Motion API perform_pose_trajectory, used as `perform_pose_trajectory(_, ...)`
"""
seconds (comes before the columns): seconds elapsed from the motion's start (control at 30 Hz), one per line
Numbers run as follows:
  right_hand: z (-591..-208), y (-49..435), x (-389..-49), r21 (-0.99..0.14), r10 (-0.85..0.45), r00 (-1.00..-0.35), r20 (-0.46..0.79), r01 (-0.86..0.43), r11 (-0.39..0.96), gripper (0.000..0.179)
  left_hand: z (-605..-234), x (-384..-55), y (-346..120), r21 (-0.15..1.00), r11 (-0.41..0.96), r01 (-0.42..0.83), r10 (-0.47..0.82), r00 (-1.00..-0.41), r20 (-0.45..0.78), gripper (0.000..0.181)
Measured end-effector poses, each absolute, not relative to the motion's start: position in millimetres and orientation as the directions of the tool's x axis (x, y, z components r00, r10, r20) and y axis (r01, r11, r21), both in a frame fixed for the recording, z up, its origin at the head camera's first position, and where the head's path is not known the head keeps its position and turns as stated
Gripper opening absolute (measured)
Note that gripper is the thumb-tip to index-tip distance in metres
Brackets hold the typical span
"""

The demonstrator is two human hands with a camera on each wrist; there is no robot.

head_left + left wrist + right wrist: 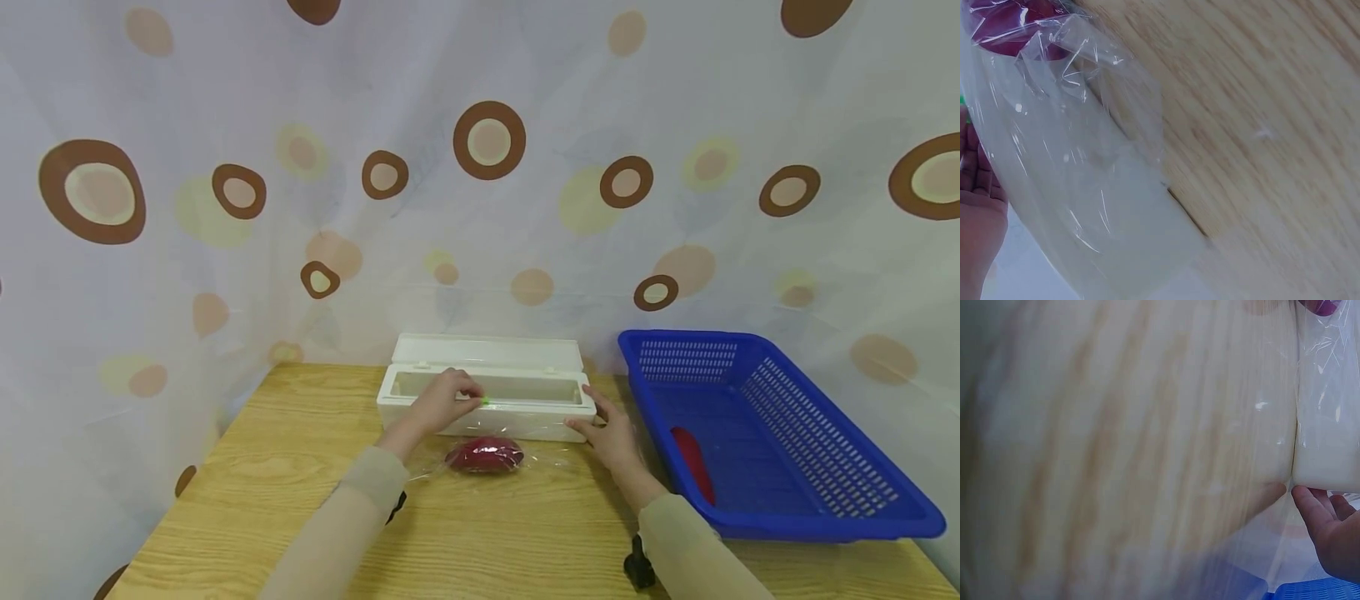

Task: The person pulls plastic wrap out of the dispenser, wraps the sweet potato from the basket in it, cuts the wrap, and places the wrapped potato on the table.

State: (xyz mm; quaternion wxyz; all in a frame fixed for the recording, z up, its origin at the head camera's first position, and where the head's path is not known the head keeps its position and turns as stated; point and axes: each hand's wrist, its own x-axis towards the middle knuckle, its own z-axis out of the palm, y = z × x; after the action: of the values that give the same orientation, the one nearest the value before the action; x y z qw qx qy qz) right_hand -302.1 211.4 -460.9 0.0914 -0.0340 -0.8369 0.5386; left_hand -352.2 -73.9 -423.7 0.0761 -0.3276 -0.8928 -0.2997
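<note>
A long white plastic-wrap dispenser (480,423) stands near the back of the table with its lid (487,352) raised. At its front top edge my left hand (448,402) pinches a small bright green slide cutter (486,401). My right hand (611,429) grips the dispenser's right end, thumb at the front and fingers at the side. Clear plastic wrap (1085,144) hangs over the front face and onto the table. A shiny dark red oval item (485,455) lies in the wrap just before the dispenser; its kind cannot be told.
To the right is a blue perforated basket (825,527) with a long red item (693,462) inside, along its left wall. The wooden table (285,475) reaches a patterned curtain (480,225) behind the dispenser. A black wrist device (639,567) is near my right sleeve.
</note>
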Motion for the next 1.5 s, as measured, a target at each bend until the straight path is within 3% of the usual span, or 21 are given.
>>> perform_pose_trajectory(0.83, -458.7, 209.9, -300.4, -0.907, 0.166, -0.98, 0.112, -0.033, 0.42, 0.067, -424.9, -349.7, -139.5, 0.511, 0.632, 0.583, 0.475, -0.812, 0.339, 0.009)
perform_pose_trajectory(1.5, -459.0, 209.4, -300.9, -0.908, 0.157, -0.981, 0.111, -0.036, 0.417, 0.067, -417.2, -347.3, -167.9, 0.467, 0.647, 0.603, 0.521, -0.797, 0.306, 0.01)
